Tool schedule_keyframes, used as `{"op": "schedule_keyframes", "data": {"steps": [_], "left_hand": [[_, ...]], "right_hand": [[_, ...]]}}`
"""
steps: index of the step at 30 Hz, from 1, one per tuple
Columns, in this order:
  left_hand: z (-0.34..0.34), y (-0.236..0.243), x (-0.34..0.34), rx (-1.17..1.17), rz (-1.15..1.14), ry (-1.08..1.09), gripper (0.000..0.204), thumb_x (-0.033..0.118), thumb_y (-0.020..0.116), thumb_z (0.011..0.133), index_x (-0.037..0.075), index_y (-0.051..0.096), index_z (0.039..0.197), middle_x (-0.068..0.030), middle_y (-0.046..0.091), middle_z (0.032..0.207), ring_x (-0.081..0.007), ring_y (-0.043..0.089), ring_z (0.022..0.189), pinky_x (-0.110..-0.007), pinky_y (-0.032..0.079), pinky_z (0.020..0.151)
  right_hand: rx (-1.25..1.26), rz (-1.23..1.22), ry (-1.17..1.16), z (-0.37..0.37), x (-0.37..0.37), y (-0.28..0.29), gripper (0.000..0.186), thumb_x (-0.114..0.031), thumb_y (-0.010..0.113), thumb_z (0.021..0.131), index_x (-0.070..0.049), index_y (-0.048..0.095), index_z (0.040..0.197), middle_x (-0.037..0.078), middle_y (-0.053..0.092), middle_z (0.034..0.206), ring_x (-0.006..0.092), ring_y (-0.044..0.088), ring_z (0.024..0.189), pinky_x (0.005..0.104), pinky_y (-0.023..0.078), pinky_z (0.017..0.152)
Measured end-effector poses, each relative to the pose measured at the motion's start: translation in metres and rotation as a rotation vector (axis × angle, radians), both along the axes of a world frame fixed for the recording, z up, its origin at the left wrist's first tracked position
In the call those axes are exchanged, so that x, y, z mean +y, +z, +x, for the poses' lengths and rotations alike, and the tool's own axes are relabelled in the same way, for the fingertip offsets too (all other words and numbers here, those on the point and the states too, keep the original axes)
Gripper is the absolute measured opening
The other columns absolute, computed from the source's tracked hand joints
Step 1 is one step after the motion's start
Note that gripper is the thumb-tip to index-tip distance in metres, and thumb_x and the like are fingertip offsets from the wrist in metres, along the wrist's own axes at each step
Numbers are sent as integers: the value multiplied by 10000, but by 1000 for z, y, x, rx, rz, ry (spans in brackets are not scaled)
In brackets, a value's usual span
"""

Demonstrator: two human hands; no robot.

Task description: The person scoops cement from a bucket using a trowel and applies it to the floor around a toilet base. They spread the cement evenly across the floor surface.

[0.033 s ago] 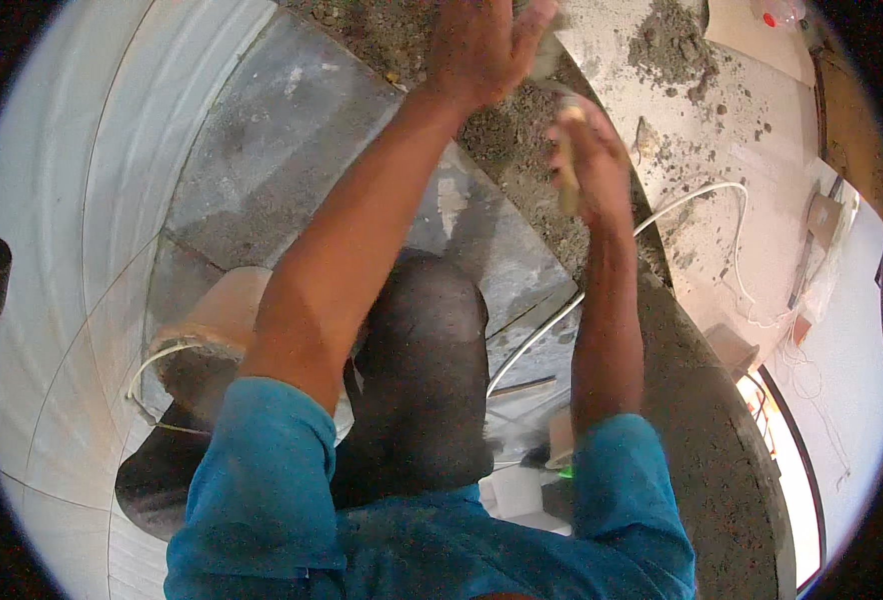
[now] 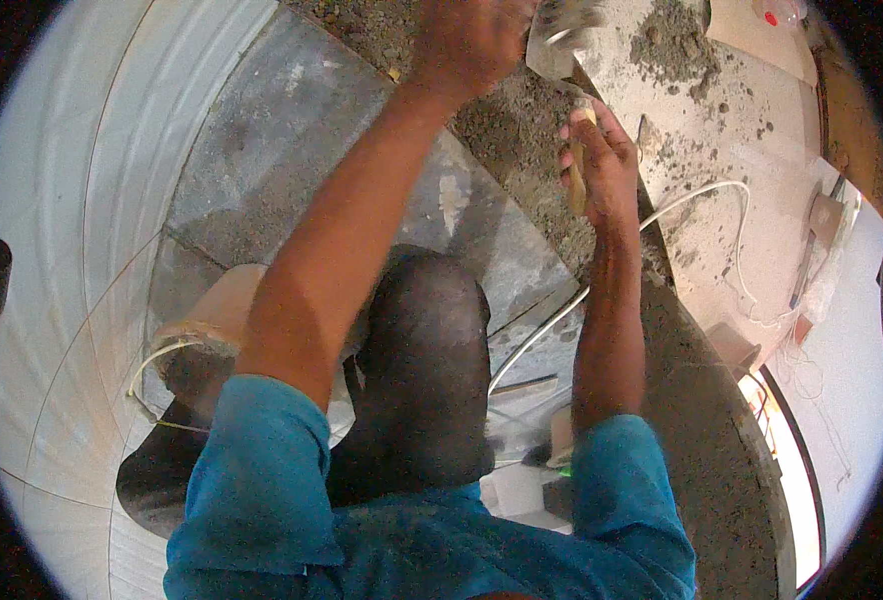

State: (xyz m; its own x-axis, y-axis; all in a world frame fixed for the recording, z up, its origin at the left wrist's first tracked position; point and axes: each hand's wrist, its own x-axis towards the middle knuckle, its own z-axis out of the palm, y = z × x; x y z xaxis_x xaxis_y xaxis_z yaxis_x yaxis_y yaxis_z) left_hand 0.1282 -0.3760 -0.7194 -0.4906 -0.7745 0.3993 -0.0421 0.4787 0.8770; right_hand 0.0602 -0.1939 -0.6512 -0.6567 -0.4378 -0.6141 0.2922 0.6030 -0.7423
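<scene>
My right hand is closed around the wooden handle of a trowel. Its metal blade points away from me, carrying a blurred grey clump at the upper edge. Below the blade runs a strip of rough, crumbly grey mortar. My left hand hovers over the far part of this strip, left of the blade. Its fingers are blurred and partly cut off by the upper edge, so their grip is hidden.
Grey tiles lie left of the mortar. A bucket with a pale handle stands by my left arm. A white cable crosses on the right. Loose mortar is heaped on the pale surface at far right.
The trowel blade has come into clear view beyond my right hand, with a clump on it. My left hand has shifted slightly left and farther away, its fingers leaving the picture.
</scene>
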Motion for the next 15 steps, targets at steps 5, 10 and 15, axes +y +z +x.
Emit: {"op": "schedule_keyframes", "data": {"steps": [5, 10, 15], "left_hand": [[100, -32, -25, -482, 56, 369, 698, 388, 421, 939, -105, 217, 1389, -279, 246, 1452, -387, 190, 1378, -479, 113, 1128], [165, -62, 20, -1050, -276, 329, 668, 379, 414, 946, -85, 236, 1393, -254, 176, 1487, -381, 136, 1394, -529, 99, 1113], [167, -63, 46, -1116, -333, 222, 684, 416, 398, 949, -82, 243, 1393, -234, 182, 1492, -374, 131, 1397, -524, 92, 1116]], "right_hand": [[-266, -126, 211, 18, -12, -7, 356, -273, 541, 907, -123, 547, 1229, 7, 592, 801, 86, 521, 583, 255, 440, 520], [3, -161, 493, 36, -71, -57, 452, -379, 544, 889, -82, 544, 1230, 30, 585, 757, 100, 524, 572, 268, 443, 514], [88, -86, 768, 31, -111, -82, 489, -433, 548, 877, -77, 569, 1213, 49, 574, 724, 120, 517, 510, 292, 447, 471]]}}
